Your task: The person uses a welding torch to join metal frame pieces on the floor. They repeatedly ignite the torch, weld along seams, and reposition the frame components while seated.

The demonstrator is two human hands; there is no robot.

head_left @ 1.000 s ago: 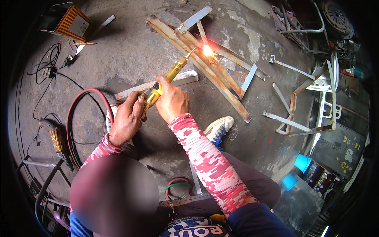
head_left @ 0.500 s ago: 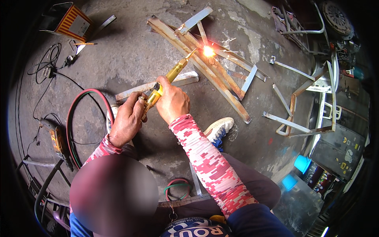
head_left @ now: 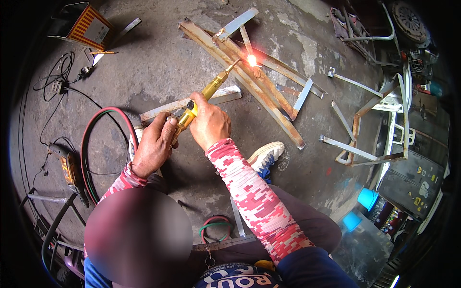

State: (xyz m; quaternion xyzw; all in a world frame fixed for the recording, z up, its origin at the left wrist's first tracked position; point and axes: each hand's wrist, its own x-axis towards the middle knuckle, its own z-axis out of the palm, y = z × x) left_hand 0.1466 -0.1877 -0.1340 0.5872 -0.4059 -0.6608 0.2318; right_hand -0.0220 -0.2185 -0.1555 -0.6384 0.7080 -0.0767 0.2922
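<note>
A brass-yellow gas torch (head_left: pixel 208 91) slants up and to the right between my hands. My right hand (head_left: pixel 210 122) is wrapped round its body. Lower down, my left hand (head_left: pixel 156 143) pinches the torch's rear end, thumb and fingers at its knobs. Just past the nozzle a bright reddish-white glow (head_left: pixel 252 60) burns at the rusty angle irons (head_left: pixel 259 81), which lie as a joined frame on the floor. A short grey flat piece (head_left: pixel 238 24) crosses its far end. Another metal bar (head_left: pixel 192 103) lies behind my hands.
Red and green hoses (head_left: pixel 84 144) loop at the left, near a yellow-black power tool (head_left: pixel 70 170) and black cables (head_left: pixel 57 86). A striped tin (head_left: pixel 89 30) stands far left. At the right lie a bent metal frame (head_left: pixel 357 125) and blue cups (head_left: pixel 368 198). My shoe (head_left: pixel 267 156) is close by.
The glow has shrunk, and the flying sparks around it are mostly gone. My hands and the torch have hardly moved.
</note>
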